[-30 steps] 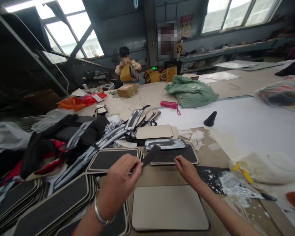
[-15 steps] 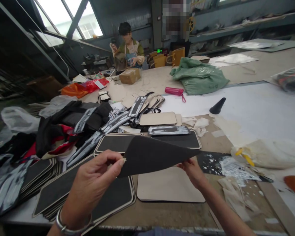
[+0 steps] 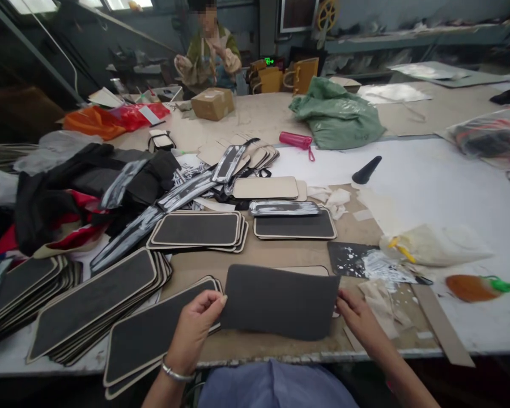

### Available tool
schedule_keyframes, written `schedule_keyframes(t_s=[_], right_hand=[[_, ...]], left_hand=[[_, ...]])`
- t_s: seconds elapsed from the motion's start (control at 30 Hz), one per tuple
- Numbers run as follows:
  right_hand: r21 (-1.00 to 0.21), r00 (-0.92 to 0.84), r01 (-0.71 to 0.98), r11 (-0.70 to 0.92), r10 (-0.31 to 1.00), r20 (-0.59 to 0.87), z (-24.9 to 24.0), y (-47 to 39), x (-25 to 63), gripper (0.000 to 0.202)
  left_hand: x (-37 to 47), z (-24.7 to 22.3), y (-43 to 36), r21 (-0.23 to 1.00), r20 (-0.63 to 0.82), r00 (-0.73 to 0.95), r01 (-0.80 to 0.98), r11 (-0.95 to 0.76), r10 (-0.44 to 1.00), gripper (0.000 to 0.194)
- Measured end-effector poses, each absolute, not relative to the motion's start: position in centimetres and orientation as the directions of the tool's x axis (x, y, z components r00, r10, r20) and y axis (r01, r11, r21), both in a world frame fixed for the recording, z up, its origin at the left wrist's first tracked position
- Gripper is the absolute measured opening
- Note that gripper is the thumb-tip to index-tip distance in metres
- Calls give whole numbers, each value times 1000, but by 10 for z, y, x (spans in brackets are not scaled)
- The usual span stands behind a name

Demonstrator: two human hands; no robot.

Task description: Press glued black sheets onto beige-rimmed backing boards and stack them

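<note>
My left hand [image 3: 194, 330] pinches the left edge of a dark grey rectangular sheet [image 3: 278, 302], and my right hand [image 3: 359, 316] holds its right edge. The sheet lies stretched between them near the table's front edge, covering most of a tan board [image 3: 306, 270] beneath it. A metal bracelet is on my left wrist. Just left of my left hand lies a stack of black-faced boards with tan borders [image 3: 148, 334].
More black-faced board stacks [image 3: 195, 229] [image 3: 295, 225] [image 3: 89, 300] lie ahead and to the left. Dark fabric is heaped [image 3: 85, 187] at far left. A glue-smeared sheet [image 3: 365, 260], a white bag [image 3: 433, 245], a black cone [image 3: 366, 169] and a green bag [image 3: 335, 116] lie to the right. Another person [image 3: 208, 51] works at the far end.
The dark sheet was lifted off the pile, held up curved in the air, and is now brought down flat over the tan board near the table edge. The view tilted downward.
</note>
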State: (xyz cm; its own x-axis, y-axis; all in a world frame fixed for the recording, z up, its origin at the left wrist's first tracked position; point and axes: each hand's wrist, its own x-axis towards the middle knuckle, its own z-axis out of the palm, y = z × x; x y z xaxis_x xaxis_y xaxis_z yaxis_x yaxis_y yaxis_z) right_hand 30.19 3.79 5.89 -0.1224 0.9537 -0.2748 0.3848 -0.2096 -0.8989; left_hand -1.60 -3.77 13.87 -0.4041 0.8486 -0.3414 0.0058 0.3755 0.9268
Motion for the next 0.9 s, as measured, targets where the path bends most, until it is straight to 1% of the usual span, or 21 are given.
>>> schedule_keyframes(t_s=[0.07,0.13,0.2,0.27,0.37,0.43,0.47,0.57,0.63,0.8,0.9], right_hand=[[-892,-145,373,-256,933,-329,62,26,298,32],[-869,-120,391,-303,919,-375,64,19,294,31],[-835,-78,448,-319,917,-392,60,17,291,31],[-785,-24,545,-294,931,-365,53,19,292,28],[-647,68,733,-212,968,-240,40,27,297,20],[-521,92,837,-167,982,-168,35,33,299,15],[-456,92,877,-154,984,-156,34,35,300,13],[-277,92,950,-142,978,-185,34,41,298,13],[-199,84,972,-126,974,-208,35,43,295,14],[-57,55,996,-71,966,-252,34,48,288,17],[-7,18,1000,-20,965,-262,31,49,285,18]], left_hand=[[-15,122,-46,905,-406,-408,-58,421,818,35],[-16,112,-50,895,-434,-401,-89,437,807,35],[-17,105,-51,894,-437,-396,-92,439,808,35],[-18,97,-48,894,-430,-400,-68,442,809,36],[-17,83,-42,884,-422,-418,6,467,805,40],[-14,72,-38,871,-413,-434,70,486,801,42],[-13,67,-36,863,-404,-445,105,495,799,42],[-8,55,-32,832,-364,-475,220,509,801,39],[-8,49,-30,810,-326,-485,300,504,812,37],[-9,34,-28,738,-271,-495,444,508,825,31],[-9,27,-28,690,-261,-505,499,525,823,28]])
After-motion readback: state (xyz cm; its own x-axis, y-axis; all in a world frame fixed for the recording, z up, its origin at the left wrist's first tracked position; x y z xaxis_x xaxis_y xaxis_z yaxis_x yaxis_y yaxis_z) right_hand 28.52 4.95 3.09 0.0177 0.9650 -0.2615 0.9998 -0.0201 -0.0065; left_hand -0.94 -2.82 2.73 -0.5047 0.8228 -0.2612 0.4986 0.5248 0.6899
